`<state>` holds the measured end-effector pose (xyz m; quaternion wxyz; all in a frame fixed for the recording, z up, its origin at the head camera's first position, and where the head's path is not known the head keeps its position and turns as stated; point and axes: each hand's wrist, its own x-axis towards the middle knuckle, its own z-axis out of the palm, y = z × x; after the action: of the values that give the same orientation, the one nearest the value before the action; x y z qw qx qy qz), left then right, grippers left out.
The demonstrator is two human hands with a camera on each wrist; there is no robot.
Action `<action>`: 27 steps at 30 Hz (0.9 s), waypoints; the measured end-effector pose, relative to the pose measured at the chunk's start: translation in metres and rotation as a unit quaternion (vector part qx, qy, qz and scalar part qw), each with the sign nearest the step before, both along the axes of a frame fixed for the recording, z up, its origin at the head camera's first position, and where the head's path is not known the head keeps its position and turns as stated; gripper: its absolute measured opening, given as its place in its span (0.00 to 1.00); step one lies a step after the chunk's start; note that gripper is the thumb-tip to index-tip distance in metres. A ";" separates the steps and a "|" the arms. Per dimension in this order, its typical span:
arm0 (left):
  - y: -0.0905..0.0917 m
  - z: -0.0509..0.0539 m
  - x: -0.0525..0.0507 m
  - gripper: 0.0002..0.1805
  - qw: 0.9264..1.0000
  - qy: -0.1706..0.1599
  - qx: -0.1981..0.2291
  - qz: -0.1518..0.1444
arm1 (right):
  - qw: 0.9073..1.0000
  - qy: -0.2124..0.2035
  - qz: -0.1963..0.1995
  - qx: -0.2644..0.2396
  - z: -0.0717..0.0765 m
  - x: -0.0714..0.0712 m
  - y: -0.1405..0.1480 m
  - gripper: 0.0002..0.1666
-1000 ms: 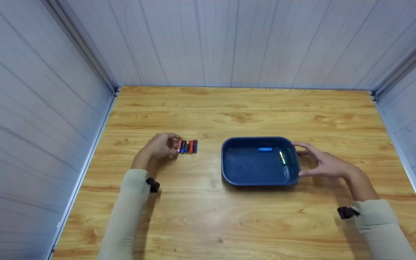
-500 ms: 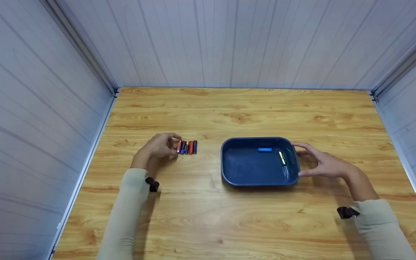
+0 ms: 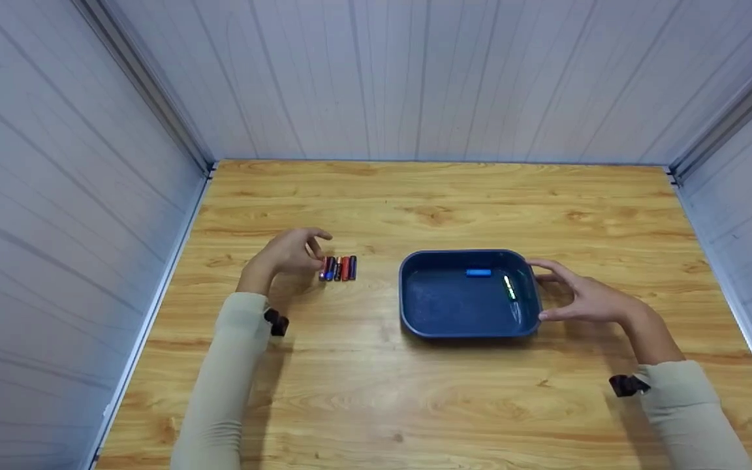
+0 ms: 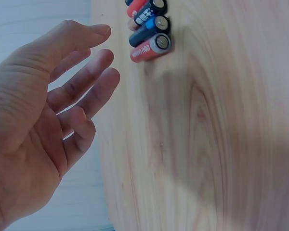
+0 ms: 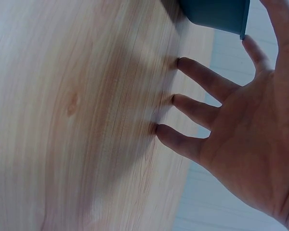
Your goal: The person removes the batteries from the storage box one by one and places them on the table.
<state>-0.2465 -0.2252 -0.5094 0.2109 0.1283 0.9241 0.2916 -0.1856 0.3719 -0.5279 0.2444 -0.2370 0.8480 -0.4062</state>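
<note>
Several batteries lie side by side in a row; the leftmost is a red one (image 3: pixel 322 269), also seen in the left wrist view as a red battery (image 4: pixel 151 48) with a silver end. My left hand (image 3: pixel 289 252) hovers just left of and above the row, its fingers loosely bent and apart, holding nothing; the left wrist view shows a gap between this hand (image 4: pixel 48 96) and the batteries. The dark blue tray (image 3: pixel 461 336) holds a blue battery (image 3: pixel 478 273) and a green-gold one (image 3: pixel 510 288). Spread fingers of my right hand (image 3: pixel 588 299) touch the tray's right side.
The wooden table (image 3: pixel 389 405) extends around the tray and the battery row. Pale panels stand behind the table (image 3: pixel 389 85) and along its left and right sides. Each wrist bears a small black device.
My left hand has lifted off the leftmost battery, its fingers moving away and up and spreading. The battery row stays in place. My right hand and the tray have barely moved.
</note>
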 end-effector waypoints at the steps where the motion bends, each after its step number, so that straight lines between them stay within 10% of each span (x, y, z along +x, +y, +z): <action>1: 0.002 0.000 -0.001 0.36 1.000 0.002 0.000 -0.003 | 1.000 0.000 0.001 -0.001 0.000 0.000 0.000 0.59; 27: 0.089 0.022 -0.025 0.32 0.996 0.025 0.032 -0.085 | 1.000 -0.019 0.001 -0.013 -0.001 -0.002 0.001 0.59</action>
<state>-0.2717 -0.1363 -0.4877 0.2078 0.2205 0.9049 0.2989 -0.1871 0.3727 -0.5291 0.2578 -0.2333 0.8376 -0.4214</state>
